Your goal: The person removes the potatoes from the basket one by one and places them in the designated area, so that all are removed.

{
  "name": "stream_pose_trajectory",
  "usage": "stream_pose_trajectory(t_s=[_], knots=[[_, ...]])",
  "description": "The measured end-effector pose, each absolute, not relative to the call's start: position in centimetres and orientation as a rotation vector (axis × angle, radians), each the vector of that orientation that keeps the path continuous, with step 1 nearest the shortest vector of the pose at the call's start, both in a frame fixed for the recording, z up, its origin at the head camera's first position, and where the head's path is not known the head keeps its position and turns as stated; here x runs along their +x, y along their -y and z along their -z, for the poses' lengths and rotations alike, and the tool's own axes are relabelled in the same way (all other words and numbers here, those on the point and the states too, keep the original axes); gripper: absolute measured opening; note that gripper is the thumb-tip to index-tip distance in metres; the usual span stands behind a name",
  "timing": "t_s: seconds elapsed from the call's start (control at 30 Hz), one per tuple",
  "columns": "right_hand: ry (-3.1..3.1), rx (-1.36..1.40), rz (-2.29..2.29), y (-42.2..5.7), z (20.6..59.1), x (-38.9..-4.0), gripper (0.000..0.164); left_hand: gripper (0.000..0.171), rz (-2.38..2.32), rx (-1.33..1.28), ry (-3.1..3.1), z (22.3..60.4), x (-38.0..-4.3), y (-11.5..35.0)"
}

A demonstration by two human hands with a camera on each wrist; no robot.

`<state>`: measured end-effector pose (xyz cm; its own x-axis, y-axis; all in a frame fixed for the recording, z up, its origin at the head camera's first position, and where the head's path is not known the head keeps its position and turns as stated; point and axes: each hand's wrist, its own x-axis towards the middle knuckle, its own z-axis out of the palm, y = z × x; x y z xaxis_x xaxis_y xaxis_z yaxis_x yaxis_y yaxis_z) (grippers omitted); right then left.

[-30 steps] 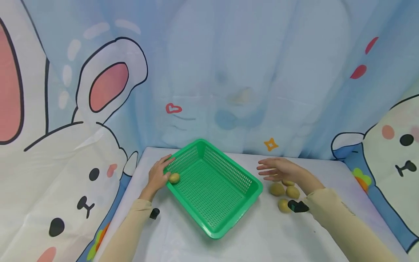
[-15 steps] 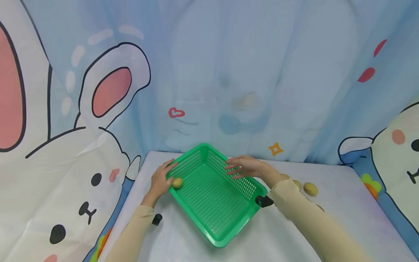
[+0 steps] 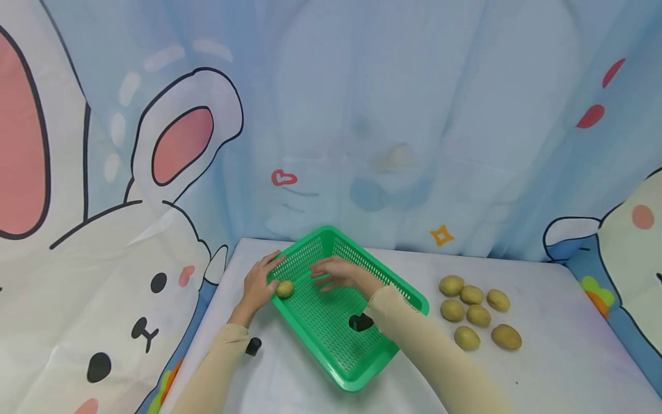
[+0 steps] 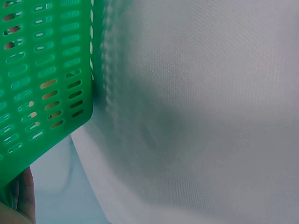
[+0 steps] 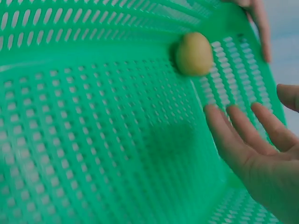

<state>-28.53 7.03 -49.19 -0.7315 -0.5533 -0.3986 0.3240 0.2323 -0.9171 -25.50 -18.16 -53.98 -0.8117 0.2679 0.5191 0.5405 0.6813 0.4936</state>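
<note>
A green perforated plastic basket (image 3: 323, 330) stands turned at an angle on the white table. My left hand (image 3: 260, 283) grips its rim at the left corner; the left wrist view shows part of that hand (image 4: 21, 200) beside the rim. One yellow potato (image 3: 285, 289) lies inside that corner, near the left thumb; in the right wrist view this potato (image 5: 195, 53) rests by the basket's wall. Over the basket hovers my right hand (image 3: 338, 273), its fingers spread and holding nothing. The right wrist view has the right hand (image 5: 261, 163) apart from the potato.
Several potatoes (image 3: 478, 315) lie in a loose group on the white tablecloth (image 3: 558, 374), right of the basket. Behind the table hangs a blue cartoon curtain (image 3: 331, 115). A small black camera (image 3: 360, 322) is on the right wrist, another black camera (image 3: 253, 346) on the left.
My right hand has moved left from above the potatoes on the table to over the basket, uncovering the potato group. My left hand stays on the rim. The view has shifted slightly.
</note>
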Motion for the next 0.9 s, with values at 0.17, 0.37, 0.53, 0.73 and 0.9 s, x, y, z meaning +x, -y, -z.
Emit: stream_pose_trajectory(t_s=[0.17, 0.37, 0.53, 0.73, 0.9], knots=[[-1.854, -0.158, 1.592, -5.3, 50.8, -28.4, 0.048, 0.063, 0.919, -0.617, 2.498, 54.1, -25.3, 18.1], [-1.878, -0.105, 1.596, -3.6, 51.8, -28.0, 0.047, 0.064, 0.933, -0.603, 2.493, 54.0, -25.3, 17.9], [-1.843, -0.065, 1.614, -2.3, 52.6, -27.8, 0.045, 0.064, 0.926, -0.613, 2.504, 54.0, -25.3, 18.0], [-1.843, -0.032, 1.628, -0.9, 53.3, -27.7, 0.043, 0.063, 0.917, -0.603, 2.506, 53.8, -25.3, 18.0], [-1.898, -0.006, 1.631, 0.2, 53.4, -27.7, 0.045, 0.063, 0.908, -0.604, 2.503, 53.7, -25.4, 18.0]])
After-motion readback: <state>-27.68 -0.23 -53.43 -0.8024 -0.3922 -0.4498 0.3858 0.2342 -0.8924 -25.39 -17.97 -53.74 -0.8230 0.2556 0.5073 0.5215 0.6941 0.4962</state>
